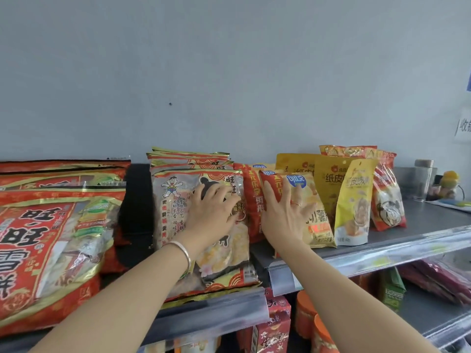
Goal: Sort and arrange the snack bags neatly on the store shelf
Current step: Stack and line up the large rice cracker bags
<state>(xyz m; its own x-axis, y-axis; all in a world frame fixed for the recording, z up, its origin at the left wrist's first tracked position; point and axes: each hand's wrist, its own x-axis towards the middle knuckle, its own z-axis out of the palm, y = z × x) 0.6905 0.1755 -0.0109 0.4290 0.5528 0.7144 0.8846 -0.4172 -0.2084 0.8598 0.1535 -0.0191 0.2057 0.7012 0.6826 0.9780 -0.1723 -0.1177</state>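
If the left hand point(211, 210) lets up, the rice-cracker bag point(175, 200) leaning under its flat, spread fingers could slide over the near lip of the shelf point(420, 220). Just right, the right hand point(285, 215) presses open-fingered on the front potato-chip bag point(318, 225); a hard push might topple that upright row.

Both forearms point(122, 291) are bare. A slim silver bangle point(183, 253) circles the wrist behind the left hand point(211, 212) fingers point(224, 193). A thin ring point(297, 205) bands one right hand point(285, 217) finger near its base.
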